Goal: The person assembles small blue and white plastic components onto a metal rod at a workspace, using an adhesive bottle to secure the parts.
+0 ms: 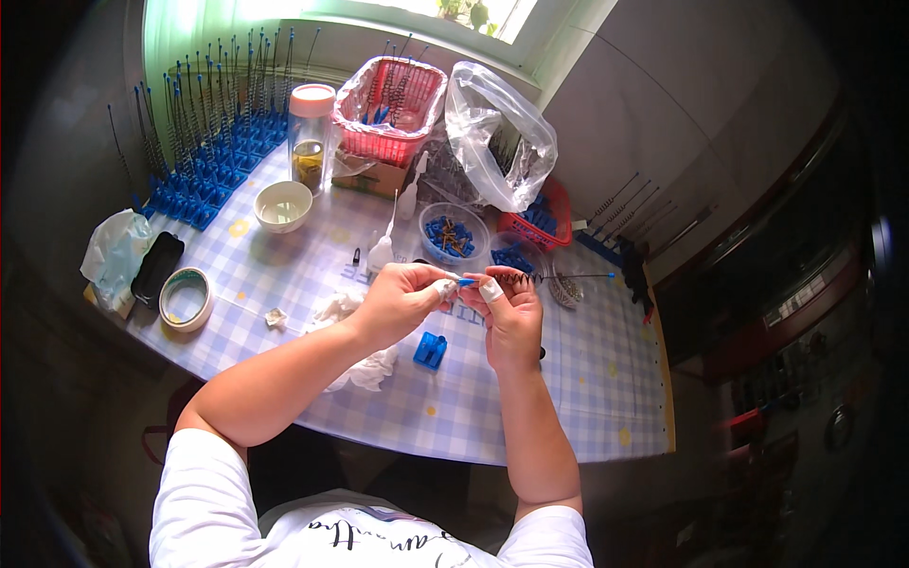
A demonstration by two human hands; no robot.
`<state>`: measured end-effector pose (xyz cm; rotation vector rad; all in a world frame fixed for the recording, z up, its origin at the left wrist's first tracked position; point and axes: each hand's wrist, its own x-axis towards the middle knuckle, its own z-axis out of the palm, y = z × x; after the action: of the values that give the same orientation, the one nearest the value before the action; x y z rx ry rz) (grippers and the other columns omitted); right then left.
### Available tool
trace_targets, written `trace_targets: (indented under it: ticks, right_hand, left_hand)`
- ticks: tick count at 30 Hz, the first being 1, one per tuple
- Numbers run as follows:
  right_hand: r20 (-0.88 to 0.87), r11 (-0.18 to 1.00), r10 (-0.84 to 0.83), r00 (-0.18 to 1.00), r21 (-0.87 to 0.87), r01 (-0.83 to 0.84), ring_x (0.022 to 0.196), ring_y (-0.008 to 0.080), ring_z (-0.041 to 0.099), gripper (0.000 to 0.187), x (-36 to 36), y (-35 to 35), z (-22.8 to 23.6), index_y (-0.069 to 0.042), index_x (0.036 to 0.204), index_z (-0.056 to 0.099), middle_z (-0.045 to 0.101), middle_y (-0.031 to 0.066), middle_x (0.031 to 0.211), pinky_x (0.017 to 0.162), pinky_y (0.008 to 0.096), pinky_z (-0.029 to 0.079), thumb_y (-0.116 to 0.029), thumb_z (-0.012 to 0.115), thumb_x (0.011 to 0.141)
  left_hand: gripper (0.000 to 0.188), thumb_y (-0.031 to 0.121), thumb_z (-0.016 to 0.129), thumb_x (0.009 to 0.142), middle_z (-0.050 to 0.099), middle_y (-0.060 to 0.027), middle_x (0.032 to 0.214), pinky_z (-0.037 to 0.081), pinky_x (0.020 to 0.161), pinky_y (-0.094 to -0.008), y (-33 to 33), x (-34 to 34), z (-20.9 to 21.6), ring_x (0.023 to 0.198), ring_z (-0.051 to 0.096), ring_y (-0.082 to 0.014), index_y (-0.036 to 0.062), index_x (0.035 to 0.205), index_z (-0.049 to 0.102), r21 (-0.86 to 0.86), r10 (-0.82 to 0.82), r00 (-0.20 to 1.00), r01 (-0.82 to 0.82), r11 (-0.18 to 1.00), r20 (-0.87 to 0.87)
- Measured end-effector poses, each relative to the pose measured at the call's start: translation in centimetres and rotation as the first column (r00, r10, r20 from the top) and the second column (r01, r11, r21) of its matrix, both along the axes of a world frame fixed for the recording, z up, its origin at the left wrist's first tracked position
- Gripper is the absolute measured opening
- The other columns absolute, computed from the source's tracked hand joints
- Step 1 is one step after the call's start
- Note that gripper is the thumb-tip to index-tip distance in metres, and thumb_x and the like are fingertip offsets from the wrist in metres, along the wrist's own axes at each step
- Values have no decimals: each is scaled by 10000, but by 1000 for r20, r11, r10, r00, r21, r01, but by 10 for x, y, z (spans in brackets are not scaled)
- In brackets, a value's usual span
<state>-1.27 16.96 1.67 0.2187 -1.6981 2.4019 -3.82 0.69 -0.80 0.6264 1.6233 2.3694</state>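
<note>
My left hand (402, 301) and my right hand (512, 317) meet over the middle of the table, both closed in a pinch. White wrapping covers both thumb tips. Between them is a small pointed blue piece (467, 282), pinched by my left fingers. My right fingers close around a thin dark rod with a coiled spring (559, 276); it sticks out to the right and ends in a blue tip. Whether the blue piece joins the rod is hidden by my fingers. Below my hands a square blue base (431, 351) lies on the checked tablecloth (454, 417).
Several spring rods stand in blue bases (204, 180) at the far left. Small blue and gold-coloured parts fill a clear tub (427, 244). Nearby are a dropper bottle (381, 252), a bowl (283, 224), a lidded jar (311, 104), a tape roll (187, 300) and a red basket (374, 145).
</note>
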Motion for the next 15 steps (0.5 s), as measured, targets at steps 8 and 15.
trace_targets:
  ticks: [8,15]
  right_hand:
    - [33,998,-41,999,46,39,824,170,645,158,-1,2,-3,-20,998,529,648,136,962,758,295,527,-36,606,861]
    - [57,999,-12,998,54,9,884,166,626,180,-1,0,0,1,1019,489,625,137,977,755,271,538,24,572,861]
  left_hand:
    - [184,136,590,907,659,-52,871,502,724,-240,2,1,2,797,610,-98,-14,1000,641,-43,-1,998,3,999,57]
    - [178,126,586,904,656,-60,882,513,727,-248,0,-1,-1,808,617,-110,-18,996,635,-143,-8,997,20,989,83]
